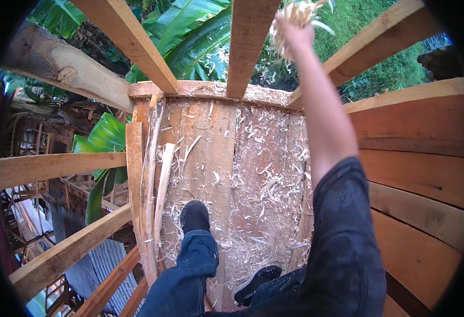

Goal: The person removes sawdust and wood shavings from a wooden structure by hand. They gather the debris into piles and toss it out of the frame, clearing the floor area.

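My right arm, in a dark short sleeve, stretches far forward past the platform's front edge. At its end my right hand [298, 41] is closed around a bunch of pale, curly wood shavings [301, 13], held out between two posts above the greenery. Some shavings stick out loosely from the fist. More loose shavings [269, 187] lie scattered over the plank floor [203, 158], thickest on its right half and along the front ledge [200, 89]. My left hand does not show.
Upright wooden posts [248, 47] and side rails [58, 168] frame the platform. Long wood strips [163, 182] lie along its left edge. A plank wall [417, 164] stands on the right. My shoes [195, 215] rest on the floor. Banana leaves [192, 34] and grass [358, 31] lie beyond.
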Demonstrator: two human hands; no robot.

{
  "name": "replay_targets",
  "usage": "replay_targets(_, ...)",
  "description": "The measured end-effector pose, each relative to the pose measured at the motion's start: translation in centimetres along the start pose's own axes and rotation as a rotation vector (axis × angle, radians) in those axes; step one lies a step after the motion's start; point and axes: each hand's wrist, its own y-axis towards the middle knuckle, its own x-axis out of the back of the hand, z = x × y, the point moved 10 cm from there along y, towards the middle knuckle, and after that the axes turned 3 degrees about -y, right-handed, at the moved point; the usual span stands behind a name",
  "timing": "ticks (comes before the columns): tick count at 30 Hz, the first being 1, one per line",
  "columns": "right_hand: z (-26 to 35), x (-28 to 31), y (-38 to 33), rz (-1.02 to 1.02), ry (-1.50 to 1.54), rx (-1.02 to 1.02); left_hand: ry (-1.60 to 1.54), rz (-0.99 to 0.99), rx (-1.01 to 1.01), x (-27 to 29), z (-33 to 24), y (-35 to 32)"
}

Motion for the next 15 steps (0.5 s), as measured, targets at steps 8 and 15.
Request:
replay_targets(8,2.6,0.6,2.0,0.110,-0.526,0.242,0.043,-0.029,-0.070,-0.1,-1.0,0.4)
replay_targets(15,-2.5,1.3,-14.9,0.473,-0.159,0.249,0.015,-0.079,-0.105,-0.3,-1.0,-0.3)
